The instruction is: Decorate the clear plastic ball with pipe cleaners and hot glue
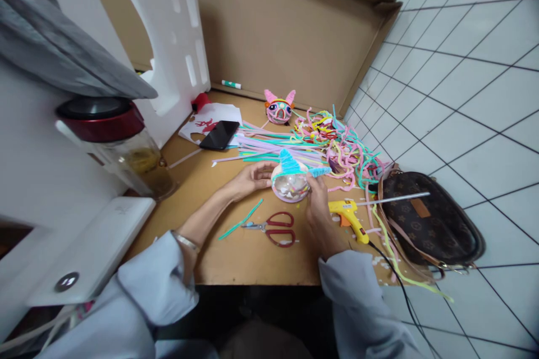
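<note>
Left hand point(256, 176) had its curved fingers and thumb closed on the left edge of a round see-through shell with a pale rim and two fuzzy light-blue ears point(291, 186). Right hand point(319, 202) gripped the same shell from the right, thumb against its side. Shell sat between both hands, near the middle of the tan work surface point(227, 263); one ear pointed up, the other stuck out to the right over the right hand. Couldn't tell if its bottom touched the surface.

Just below it: red-handled metal scissors point(264, 226), blades pointing left, with a thin green fuzzy stem point(241, 220) beside the tips. Right of the right hand: yellow glue gun with orange trigger point(348, 215), lying on its side, pale stick out the back, black cord running off the near edge.

Behind the shell: a row of straight pastel fuzzy stems point(278, 146), running into a multicolour tangle of bent stems point(345, 151) on the right. Black phone point(220, 135) lay by their left ends. Further back, a pink-eared round figure with big eyes point(279, 110). Far right, brown patterned bag point(438, 224) against the white tiled wall point(463, 95).
</note>
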The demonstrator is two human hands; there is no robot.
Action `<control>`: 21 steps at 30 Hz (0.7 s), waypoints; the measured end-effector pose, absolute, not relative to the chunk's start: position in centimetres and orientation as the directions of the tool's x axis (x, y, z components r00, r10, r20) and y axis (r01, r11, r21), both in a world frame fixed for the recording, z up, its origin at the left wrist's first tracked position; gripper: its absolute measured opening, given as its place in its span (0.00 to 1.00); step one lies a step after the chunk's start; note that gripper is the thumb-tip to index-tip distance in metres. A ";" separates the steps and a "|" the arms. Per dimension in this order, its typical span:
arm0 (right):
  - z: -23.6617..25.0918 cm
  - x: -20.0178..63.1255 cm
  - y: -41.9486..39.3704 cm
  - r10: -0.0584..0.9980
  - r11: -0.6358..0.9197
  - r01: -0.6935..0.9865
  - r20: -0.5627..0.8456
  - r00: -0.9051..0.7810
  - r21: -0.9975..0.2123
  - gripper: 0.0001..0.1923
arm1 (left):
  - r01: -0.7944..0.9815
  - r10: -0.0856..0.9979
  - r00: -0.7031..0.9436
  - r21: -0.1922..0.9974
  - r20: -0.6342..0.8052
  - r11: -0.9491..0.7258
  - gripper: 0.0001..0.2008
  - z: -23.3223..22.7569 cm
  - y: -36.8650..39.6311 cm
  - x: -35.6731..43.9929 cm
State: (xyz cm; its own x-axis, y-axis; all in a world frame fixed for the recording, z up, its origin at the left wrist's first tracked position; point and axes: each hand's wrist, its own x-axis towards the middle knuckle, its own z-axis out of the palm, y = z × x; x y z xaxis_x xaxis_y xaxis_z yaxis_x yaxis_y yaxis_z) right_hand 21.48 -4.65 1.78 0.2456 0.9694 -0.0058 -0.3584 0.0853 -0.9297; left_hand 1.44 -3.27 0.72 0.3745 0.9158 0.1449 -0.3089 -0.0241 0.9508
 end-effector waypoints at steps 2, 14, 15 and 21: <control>1.9 21.5 -4.7 0.966 0.061 -0.366 -0.037 0.254 -0.929 0.13 | -0.302 0.914 0.386 0.953 0.124 -0.001 0.30 1.1 -3.4 1.4; 2.6 21.3 -5.3 0.973 0.016 -0.399 -0.077 0.216 -0.917 0.13 | -0.334 0.978 0.209 0.940 0.008 0.063 0.27 1.2 -3.4 1.8; 2.6 21.3 -5.3 0.975 0.008 -0.407 -0.083 0.206 -0.913 0.13 | -0.354 0.975 0.221 0.932 0.000 0.080 0.27 1.1 -3.3 1.7; 2.6 21.7 -5.2 0.988 -0.045 -0.461 -0.108 0.112 -0.886 0.11 | -0.456 0.943 0.326 0.862 -0.068 0.220 0.24 1.2 -3.1 -0.1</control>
